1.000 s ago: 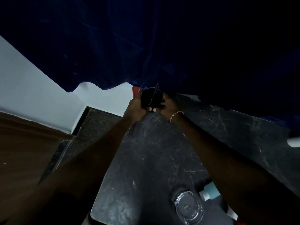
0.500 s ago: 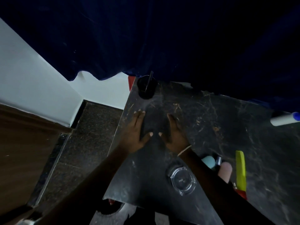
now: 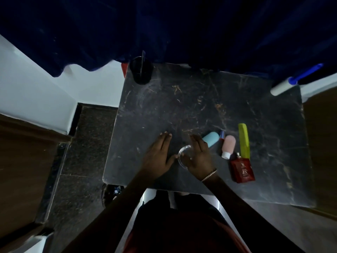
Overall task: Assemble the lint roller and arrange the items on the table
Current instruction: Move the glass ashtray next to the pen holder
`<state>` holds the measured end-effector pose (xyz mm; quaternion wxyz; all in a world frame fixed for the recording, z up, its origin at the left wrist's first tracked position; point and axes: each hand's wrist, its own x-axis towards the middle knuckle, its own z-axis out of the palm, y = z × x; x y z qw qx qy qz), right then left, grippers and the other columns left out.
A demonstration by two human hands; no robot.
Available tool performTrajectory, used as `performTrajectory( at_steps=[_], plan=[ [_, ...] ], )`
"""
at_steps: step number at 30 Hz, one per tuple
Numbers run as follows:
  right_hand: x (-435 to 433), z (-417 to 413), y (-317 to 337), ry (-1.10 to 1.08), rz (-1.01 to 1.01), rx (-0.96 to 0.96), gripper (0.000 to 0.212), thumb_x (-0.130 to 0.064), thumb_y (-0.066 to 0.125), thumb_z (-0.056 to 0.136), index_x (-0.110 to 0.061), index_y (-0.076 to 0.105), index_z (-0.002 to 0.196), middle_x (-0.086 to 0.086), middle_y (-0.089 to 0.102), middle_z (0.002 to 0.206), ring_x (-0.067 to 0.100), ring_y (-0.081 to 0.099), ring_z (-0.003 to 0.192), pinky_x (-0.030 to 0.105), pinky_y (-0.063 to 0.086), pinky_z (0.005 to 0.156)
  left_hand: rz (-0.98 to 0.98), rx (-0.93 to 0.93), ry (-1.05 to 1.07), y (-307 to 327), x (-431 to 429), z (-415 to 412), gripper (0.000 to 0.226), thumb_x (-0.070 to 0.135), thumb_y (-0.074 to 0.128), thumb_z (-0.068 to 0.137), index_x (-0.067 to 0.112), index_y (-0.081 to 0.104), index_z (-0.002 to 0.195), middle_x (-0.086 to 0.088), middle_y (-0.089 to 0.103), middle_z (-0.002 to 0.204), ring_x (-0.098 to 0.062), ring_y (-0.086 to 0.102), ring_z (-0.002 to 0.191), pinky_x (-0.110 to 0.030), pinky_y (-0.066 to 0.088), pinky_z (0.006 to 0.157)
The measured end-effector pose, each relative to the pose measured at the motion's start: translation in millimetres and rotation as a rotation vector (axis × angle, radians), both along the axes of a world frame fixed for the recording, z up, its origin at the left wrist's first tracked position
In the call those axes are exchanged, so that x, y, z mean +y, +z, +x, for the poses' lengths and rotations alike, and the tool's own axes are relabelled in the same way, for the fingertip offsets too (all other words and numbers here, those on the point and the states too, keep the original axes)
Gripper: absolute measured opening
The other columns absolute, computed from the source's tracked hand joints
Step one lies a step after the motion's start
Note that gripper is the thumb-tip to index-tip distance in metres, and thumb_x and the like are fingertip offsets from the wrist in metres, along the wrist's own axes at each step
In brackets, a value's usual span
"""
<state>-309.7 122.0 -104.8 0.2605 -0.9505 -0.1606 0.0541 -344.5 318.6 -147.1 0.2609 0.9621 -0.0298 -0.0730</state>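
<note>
Both hands lay flat, fingers spread, on the dark table (image 3: 164, 110) near its front edge, gripping nothing: left hand (image 3: 158, 157) on bare surface, right hand (image 3: 197, 157) over a clear glass dish (image 3: 182, 157). Just right: teal bottle (image 3: 211, 141), pink bottle (image 3: 228, 146), green comb (image 3: 244, 139), red perfume box (image 3: 242, 169), grouped. Far left corner: black cup (image 3: 141, 73). Far right corner: lint roller (image 3: 293, 80), apparently assembled, overhanging the edge. Arranging seemed nearly done; the roller possibly still needs placing.

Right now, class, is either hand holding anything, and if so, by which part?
The left hand lies flat on the table, holding nothing. The right hand rests over the clear glass dish, covering its right side; whether it has a grip cannot be told.
</note>
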Motion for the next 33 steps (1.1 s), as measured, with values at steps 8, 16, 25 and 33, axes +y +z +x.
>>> performTrajectory(
  at_steps=[8, 16, 25, 33],
  plan=[
    [-38.2, -34.0, -16.9, -0.346, 0.004, 0.185, 0.012, -0.004, 0.07, 0.084, 0.001, 0.071, 0.095, 0.02, 0.069, 0.103, 0.038, 0.066, 0.099, 0.034, 0.05, 0.085, -0.283, 0.228, 0.288, 8.2, -59.9, -4.7, 0.06, 0.035, 0.068, 0.094, 0.008, 0.05, 0.145, -0.016, 0.053, 0.141, -0.033, 0.057, 0.125, -0.042, 0.049, 0.105],
    [-33.5, -31.1, -20.9, -0.553, 0.204, 0.535, 0.02, -0.016, 0.071, 0.084, -0.008, 0.079, 0.101, 0.012, 0.078, 0.099, 0.026, 0.072, 0.099, 0.025, 0.051, 0.081, -0.336, 0.297, 0.527, 8.8, -90.0, -3.9, 0.028, 0.008, 0.066, 0.091, 0.002, 0.066, 0.119, -0.021, 0.061, 0.126, -0.037, 0.065, 0.109, -0.036, 0.049, 0.096],
    [-31.8, -35.5, -21.7, -0.596, 0.313, 0.541, 0.019, -0.006, 0.073, 0.08, -0.003, 0.081, 0.097, 0.017, 0.078, 0.098, 0.029, 0.073, 0.101, 0.037, 0.057, 0.091, -0.386, 0.259, 0.621, 10.9, -86.6, -13.7, 0.014, -0.001, 0.065, 0.088, 0.002, 0.071, 0.101, -0.016, 0.075, 0.101, -0.031, 0.07, 0.097, -0.029, 0.051, 0.085],
    [1.9, -21.6, -10.4, -0.617, 0.458, 0.648, 0.013, -0.001, 0.072, 0.081, -0.011, 0.069, 0.073, 0.026, 0.075, 0.091, 0.039, 0.073, 0.094, 0.053, 0.058, 0.089, -0.415, 0.203, 0.674, 19.5, -43.9, -13.9, 0.015, 0.002, 0.069, 0.085, 0.008, 0.071, 0.099, -0.01, 0.076, 0.097, -0.027, 0.071, 0.093, -0.025, 0.051, 0.078]
  ],
)
